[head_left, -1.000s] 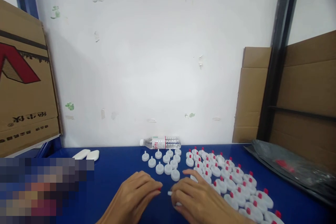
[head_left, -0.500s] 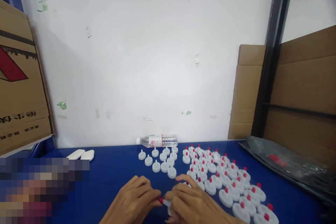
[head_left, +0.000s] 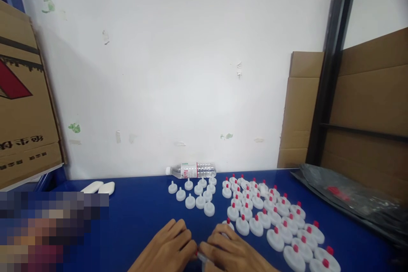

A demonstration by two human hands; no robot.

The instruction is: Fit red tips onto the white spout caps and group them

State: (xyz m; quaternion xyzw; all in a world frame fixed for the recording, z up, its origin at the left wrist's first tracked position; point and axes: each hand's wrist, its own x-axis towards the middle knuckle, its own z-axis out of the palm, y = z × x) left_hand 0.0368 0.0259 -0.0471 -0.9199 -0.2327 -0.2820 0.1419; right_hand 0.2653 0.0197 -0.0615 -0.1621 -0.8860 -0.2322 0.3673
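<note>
At the table's near edge, my left hand (head_left: 168, 246) pinches a small red tip (head_left: 196, 252), mostly covered by the fingers. My right hand (head_left: 231, 248) has its fingers curled around a white nozzle cap (head_left: 202, 258), whose spout points left against the red tip; most of its body is hidden. Beyond the hands stand several white nozzle caps without tips (head_left: 190, 202), spouts up. To the right, many white caps with red tips (head_left: 256, 226) are spread in loose rows, one of them partly behind my right fingers.
A clear plastic bottle (head_left: 191, 171) lies along the white wall. Two white rounded objects (head_left: 106, 188) rest on the blue table (head_left: 134, 208) at left. A dark plastic bag with red pieces (head_left: 350, 195) lies at right, near cardboard (head_left: 299, 110). A printed carton (head_left: 28, 93) stands left.
Both hands have drawn in closer around the red tip and nozzle cap, so less of both shows. My right index finger, raised before, is now curled down.
</note>
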